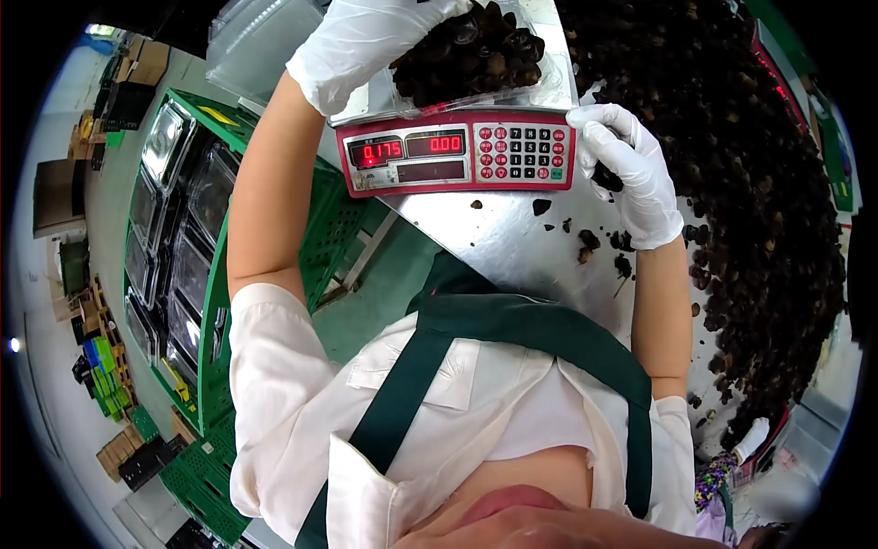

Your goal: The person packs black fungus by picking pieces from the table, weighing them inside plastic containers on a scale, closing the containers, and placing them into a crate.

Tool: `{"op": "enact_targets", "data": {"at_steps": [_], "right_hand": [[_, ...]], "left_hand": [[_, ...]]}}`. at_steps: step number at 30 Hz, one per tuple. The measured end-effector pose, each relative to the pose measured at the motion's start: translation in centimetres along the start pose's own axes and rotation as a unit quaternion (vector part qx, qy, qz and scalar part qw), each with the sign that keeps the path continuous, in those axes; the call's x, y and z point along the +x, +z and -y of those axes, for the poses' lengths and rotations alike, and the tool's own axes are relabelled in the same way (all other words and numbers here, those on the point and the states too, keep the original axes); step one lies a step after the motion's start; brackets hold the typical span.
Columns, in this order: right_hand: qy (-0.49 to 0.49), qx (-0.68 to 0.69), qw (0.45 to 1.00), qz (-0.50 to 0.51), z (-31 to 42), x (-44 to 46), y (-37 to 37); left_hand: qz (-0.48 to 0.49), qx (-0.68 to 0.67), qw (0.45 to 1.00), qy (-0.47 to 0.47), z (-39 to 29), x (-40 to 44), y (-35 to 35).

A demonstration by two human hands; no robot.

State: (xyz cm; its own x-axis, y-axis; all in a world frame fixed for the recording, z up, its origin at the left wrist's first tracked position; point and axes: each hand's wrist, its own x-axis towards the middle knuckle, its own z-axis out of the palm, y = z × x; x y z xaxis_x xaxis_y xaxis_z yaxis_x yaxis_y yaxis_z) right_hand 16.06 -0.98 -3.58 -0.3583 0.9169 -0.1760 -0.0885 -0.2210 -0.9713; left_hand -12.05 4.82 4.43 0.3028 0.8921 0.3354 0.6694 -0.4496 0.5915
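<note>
My left hand (380, 41), in a white glove, reaches over a clear plastic tray (476, 102) heaped with dark brown, curled pieces (471, 59) that look like wood ear mushrooms. Its fingertips are at the pile's upper edge, partly cut off by the frame, so their grip is hidden. The tray rests on the plate of a red digital scale (457, 156), whose display reads 0.175 and 0.00. To the right of the keypad is my gloved right hand (631, 174), fingers curled around a dark mushroom piece (606, 177) that shows beneath them.
A large heap of the same pieces (759, 183) covers the metal table's (512, 238) right side. Loose bits lie below the scale. At left stands a green crate (219, 302) with clear plastic trays (187, 238). Another person's gloved hand (753, 437) appears at lower right.
</note>
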Motion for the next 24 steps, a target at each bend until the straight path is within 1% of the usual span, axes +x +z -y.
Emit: {"op": "enact_targets", "data": {"at_steps": [2,4,8,11,13,14,15,17,18,19,21,22,23,24], "right_hand": [[0.009,0.0,1.0,0.011,-0.1,0.3,-0.1],[0.02,0.001,1.0,0.021,0.0,0.5,0.0],[0.007,-0.016,1.0,0.022,0.4,1.1,0.3],[-0.012,-0.024,0.999,0.033,0.3,1.8,0.2],[-0.021,-0.023,0.999,0.037,0.6,2.0,0.6],[-0.02,-0.024,0.999,0.039,1.1,2.0,1.0],[-0.02,-0.025,0.999,0.042,1.4,2.2,1.2],[-0.021,-0.018,0.999,0.043,1.4,2.7,1.3],[-0.037,-0.006,0.998,0.055,1.5,2.7,1.5],[-0.053,0.006,0.996,0.068,1.7,2.8,1.6],[-0.042,0.023,0.997,0.069,1.8,2.9,1.6],[-0.039,0.02,0.997,0.067,1.8,3.0,1.6],[-0.035,0.017,0.997,0.066,1.8,3.1,1.6],[-0.036,0.017,0.997,0.065,1.7,3.1,1.5]], "left_hand": [[0.0,-0.001,1.0,0.003,0.0,0.0,0.1],[-0.024,-0.003,0.999,0.036,0.0,0.1,0.2],[-0.021,-0.01,0.999,0.035,0.0,0.1,0.2],[-0.008,-0.002,1.0,0.019,0.7,0.3,0.5],[-0.033,-0.075,0.996,-0.044,0.8,0.4,0.9],[-0.037,-0.092,0.991,-0.091,0.0,0.3,0.8],[-0.033,-0.094,0.991,-0.085,0.0,0.5,0.9],[-0.025,-0.052,0.996,-0.074,0.6,0.6,0.9],[-0.022,-0.053,0.996,-0.069,0.6,0.6,0.8],[-0.009,-0.071,0.993,-0.094,0.6,0.6,0.7],[0.016,-0.108,0.984,-0.144,1.0,0.4,0.5],[0.014,-0.142,0.981,-0.131,2.1,0.3,0.6],[0.016,-0.142,0.981,-0.13,3.1,0.4,0.8],[0.009,-0.196,0.975,-0.104,4.0,0.5,1.0]]}}
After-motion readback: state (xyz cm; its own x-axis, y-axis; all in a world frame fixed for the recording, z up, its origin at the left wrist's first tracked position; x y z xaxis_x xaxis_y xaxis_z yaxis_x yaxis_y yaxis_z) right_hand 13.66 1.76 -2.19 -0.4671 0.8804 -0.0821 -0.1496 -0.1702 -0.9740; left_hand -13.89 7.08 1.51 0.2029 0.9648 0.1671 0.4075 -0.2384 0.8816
